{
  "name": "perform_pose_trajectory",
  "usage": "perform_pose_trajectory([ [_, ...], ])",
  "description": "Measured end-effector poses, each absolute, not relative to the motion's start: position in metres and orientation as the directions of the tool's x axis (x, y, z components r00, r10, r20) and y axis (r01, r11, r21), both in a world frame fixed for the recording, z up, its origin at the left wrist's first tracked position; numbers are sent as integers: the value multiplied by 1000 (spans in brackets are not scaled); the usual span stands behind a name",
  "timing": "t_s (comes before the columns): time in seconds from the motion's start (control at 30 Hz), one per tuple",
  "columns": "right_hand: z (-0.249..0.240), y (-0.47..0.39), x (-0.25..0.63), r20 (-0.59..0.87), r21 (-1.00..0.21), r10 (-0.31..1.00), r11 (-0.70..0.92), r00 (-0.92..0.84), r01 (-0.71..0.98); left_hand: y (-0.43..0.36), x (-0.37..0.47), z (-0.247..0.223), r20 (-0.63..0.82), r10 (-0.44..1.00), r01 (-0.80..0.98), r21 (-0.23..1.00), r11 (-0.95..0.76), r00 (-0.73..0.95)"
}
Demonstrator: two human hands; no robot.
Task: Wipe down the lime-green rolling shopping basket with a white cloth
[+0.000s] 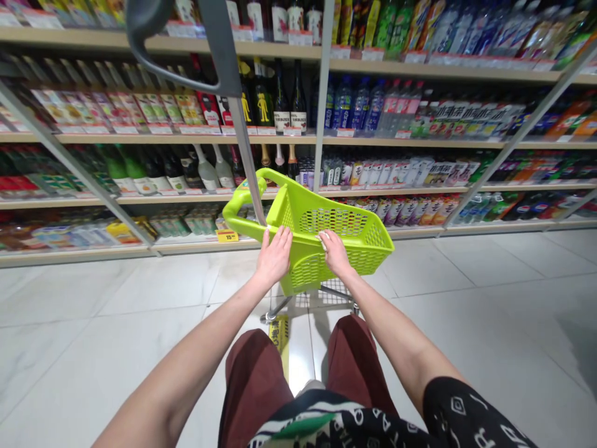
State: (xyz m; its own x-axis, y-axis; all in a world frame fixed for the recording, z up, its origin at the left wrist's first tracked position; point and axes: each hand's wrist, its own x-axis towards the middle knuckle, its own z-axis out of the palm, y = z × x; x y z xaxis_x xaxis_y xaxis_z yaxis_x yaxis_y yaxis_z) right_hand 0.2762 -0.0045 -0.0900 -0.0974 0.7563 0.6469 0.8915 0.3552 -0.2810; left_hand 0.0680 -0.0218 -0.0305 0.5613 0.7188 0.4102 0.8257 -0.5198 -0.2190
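Note:
A bright green plastic shopping cart (336, 264) stands sideways in front of me, with slotted basket walls and a rounded green push handle (242, 214) at the left. My left hand (274, 254) lies on the near rim close to that handle, fingers stretched out. Farther right along the same rim, my right hand (334, 252) is closed around a small white wad (323, 237), perhaps a tissue or cloth, pressed against the rim. A metal pole (245, 146) with a dark grey loop grip (224, 59) rises by the cart's handle end; its foot is hidden.
Behind the cart, shelves (373, 142) hold rows of wine bottles (280, 102), soft drinks (361, 106) and cartons. Pale floor tiles (153, 298) surround the cart. A yellow floor sticker (281, 339) shows between my knees, near the cart's metal legs and casters (268, 318).

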Motion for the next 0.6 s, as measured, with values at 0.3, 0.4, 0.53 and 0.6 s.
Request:
perform_pose_trajectory([
  [0.3, -93, -5, 280, 619, -312, 783, 310, -55, 898, -23, 74, -33, 409, 735, 840, -230, -491, 541],
  [0.4, -94, -11, 294, 611, -283, 784, 340, -105, 897, -25, 73, -31, 413, 747, 853, -227, -470, 521],
  [0.53, -102, -23, 332, 611, -302, 791, 269, -31, 915, -31, 64, -32, 470, 768, 900, -214, -379, 435],
  [0.6, -106, -26, 338, 626, -318, 780, 256, 0, 913, -35, 63, -33, 488, 764, 907, -216, -362, 422],
])
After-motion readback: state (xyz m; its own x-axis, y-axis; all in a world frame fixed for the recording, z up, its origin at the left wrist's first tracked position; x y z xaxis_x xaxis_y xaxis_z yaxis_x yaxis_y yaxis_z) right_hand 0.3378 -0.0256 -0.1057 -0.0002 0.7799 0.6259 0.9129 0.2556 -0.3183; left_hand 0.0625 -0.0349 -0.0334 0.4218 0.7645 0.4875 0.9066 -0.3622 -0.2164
